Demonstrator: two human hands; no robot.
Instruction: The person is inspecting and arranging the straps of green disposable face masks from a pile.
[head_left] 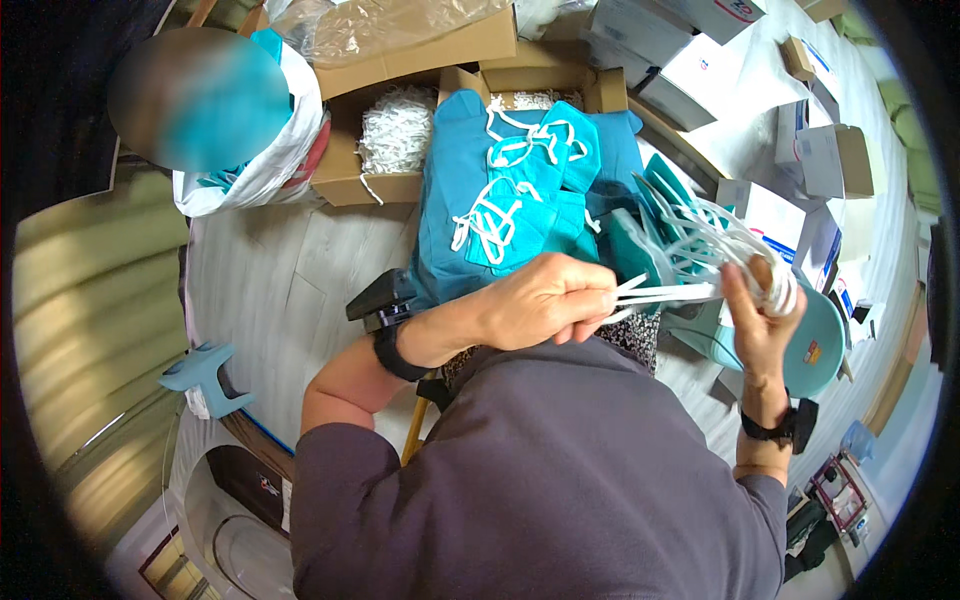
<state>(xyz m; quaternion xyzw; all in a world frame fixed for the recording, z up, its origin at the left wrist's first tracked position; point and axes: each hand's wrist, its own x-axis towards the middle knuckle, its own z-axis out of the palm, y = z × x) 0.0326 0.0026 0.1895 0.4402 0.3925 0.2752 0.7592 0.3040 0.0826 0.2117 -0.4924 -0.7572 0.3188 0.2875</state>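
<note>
My left hand [550,300] is closed, with its fingers pinched on white straps [665,293] that stretch across to my right side. My right hand [765,310] is wrapped round a looped bundle of the same white straps [735,245]. Teal mask-like fabric pieces [640,250] hang among these straps, left of the right hand. In front of me, more teal pieces [530,220] with loose white straps lie on a blue-teal cloth [450,190]. The far ends of some straps are hidden behind my fingers.
A cardboard box [350,180] beyond the cloth holds a heap of white cords [397,130]. White bag [300,105] with teal pieces stands at far left. Several white cartons [765,215] and a light-teal stool [812,345] stand at right; a small blue stool [210,380] is at left.
</note>
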